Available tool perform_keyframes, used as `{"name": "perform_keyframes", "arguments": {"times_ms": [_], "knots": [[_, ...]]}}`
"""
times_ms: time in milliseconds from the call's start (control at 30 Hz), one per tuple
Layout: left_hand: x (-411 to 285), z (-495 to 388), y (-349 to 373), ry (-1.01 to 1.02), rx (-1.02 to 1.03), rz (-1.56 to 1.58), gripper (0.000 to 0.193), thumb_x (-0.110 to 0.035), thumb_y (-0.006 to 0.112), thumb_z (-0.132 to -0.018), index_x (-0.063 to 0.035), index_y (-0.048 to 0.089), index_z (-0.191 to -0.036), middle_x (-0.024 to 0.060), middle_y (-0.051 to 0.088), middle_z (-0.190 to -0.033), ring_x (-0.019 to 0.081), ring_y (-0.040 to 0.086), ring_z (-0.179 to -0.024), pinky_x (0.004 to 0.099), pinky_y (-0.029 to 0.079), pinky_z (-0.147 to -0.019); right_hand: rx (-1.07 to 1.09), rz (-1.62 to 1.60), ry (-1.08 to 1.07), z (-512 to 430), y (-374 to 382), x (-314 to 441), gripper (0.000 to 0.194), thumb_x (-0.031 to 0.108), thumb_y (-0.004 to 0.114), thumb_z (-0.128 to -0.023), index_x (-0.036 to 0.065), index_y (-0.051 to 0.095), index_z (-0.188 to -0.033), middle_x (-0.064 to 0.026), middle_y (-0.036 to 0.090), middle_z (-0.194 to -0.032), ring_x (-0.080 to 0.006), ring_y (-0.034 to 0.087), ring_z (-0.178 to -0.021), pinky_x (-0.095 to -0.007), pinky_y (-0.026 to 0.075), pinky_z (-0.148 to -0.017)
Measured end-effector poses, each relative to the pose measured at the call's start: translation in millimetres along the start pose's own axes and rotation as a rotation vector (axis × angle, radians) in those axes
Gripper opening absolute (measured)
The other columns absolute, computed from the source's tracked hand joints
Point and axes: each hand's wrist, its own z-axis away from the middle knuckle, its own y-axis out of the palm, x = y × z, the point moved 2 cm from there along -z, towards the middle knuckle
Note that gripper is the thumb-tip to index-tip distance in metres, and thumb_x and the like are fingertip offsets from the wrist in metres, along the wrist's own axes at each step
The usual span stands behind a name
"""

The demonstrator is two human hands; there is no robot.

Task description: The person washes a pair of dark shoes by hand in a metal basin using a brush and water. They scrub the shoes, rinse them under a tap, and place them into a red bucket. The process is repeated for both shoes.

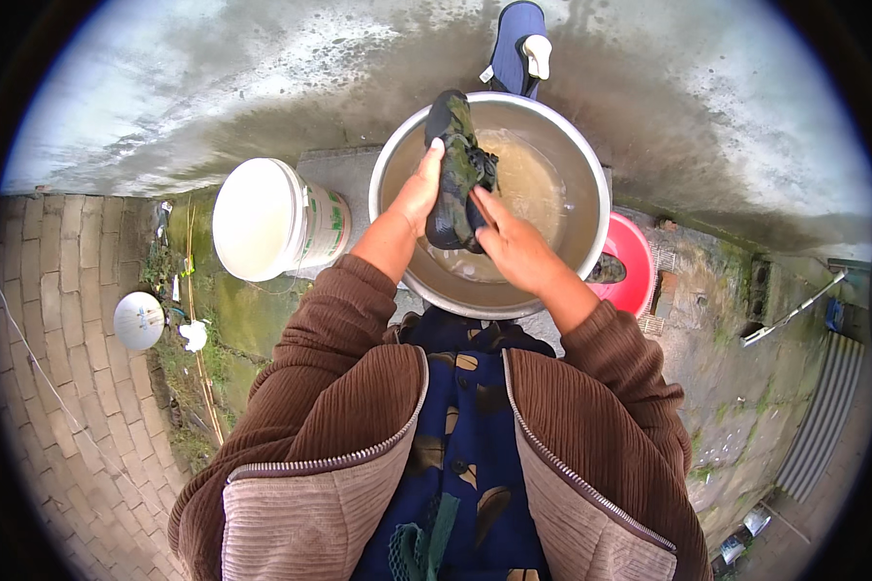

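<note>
My left hand (420,190) grips a camouflage fabric shoe (453,163) by its side, with the thumb along the upper. The shoe is tilted lengthwise above a wide metal basin (587,171) holding cloudy brownish water (530,181). Dark laces bunch at the shoe's right side. At the shoe's opening is my right hand (517,247), its fingers bent against the rim. A thin brownish strip shows between those fingers, too blurred to name. The shoe's interior is hidden from view.
Left of the basin, a white plastic bucket (258,218) leans outward in the view. A pink basin (636,254) on the right holds another camouflage shoe (607,269). Behind the metal basin lies a blue item (516,40) with a white object (537,57) against a stained wall (298,65).
</note>
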Motion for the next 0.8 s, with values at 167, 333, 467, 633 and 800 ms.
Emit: {"name": "perform_keyframes", "arguments": {"times_ms": [167, 333, 467, 633, 800], "knots": [[26.8, 4.4, 15.4, 0.089, -0.094, 0.015, 0.075, -0.064, 0.045, -0.093, -0.0061, 0.041, -0.141, 0.0102, 0.055, -0.13, 0.0216, 0.055, -0.115, 0.0351, 0.043, -0.101, -0.162, 0.167, -0.01, -60.6, -7.2, -20.0, 0.032, 0.022, 0.045, -0.093, 0.003, 0.05, -0.119, -0.03, 0.063, -0.101, -0.048, 0.06, -0.091, -0.0535, 0.047, -0.081], [-6.2, 8.2, 5.3, 0.008, 0.009, -0.045, 0.073, -0.065, 0.04, -0.094, -0.0038, 0.052, -0.132, 0.0117, 0.062, -0.122, 0.022, 0.061, -0.108, 0.0367, 0.049, -0.095, -0.157, 0.119, -0.277, -18.9, 10.6, -16.4, 0.046, 0.026, 0.046, -0.095, 0.005, 0.035, -0.135, -0.0317, 0.061, -0.103, -0.0471, 0.06, -0.096, -0.0504, 0.047, -0.086], [13.1, 8.3, 4.8, 0.103, -0.05, -0.088, 0.079, -0.07, 0.039, -0.092, -0.0036, 0.05, -0.134, 0.0151, 0.06, -0.124, 0.0251, 0.059, -0.11, 0.0382, 0.047, -0.099, -0.041, 0.113, -0.126, -46.2, -6.4, 6.2, 0.038, 0.024, 0.047, -0.092, -0.005, 0.054, -0.116, -0.0318, 0.063, -0.099, -0.0463, 0.062, -0.092, -0.0485, 0.049, -0.084], [7.7, 22.6, 22.1, 0.222, -0.136, -0.224, 0.078, -0.063, 0.039, -0.096, -0.0032, 0.033, -0.146, 0.0153, 0.05, -0.134, 0.023, 0.048, -0.123, 0.0337, 0.038, -0.105, -0.15, 0.173, -0.013, -62.4, 8.3, -10.7, 0.033, 0.019, 0.046, -0.09, -0.008, 0.064, -0.094, -0.0318, 0.064, -0.09, -0.0469, 0.063, -0.087, -0.049, 0.05, -0.081], [-3.2, 15.5, 3.3, 0.004, -0.003, -0.06, 0.076, -0.064, 0.041, -0.095, -0.0062, 0.034, -0.144, 0.0165, 0.049, -0.135, 0.0256, 0.047, -0.124, 0.0376, 0.034, -0.108, -0.057, -0.209, -0.193, -31.8, 14.0, -4.0, 0.035, 0.023, 0.047, -0.094, -0.005, 0.06, -0.111, -0.0305, 0.063, -0.106, -0.0417, 0.06, -0.102, -0.0447, 0.047, -0.087]]}}
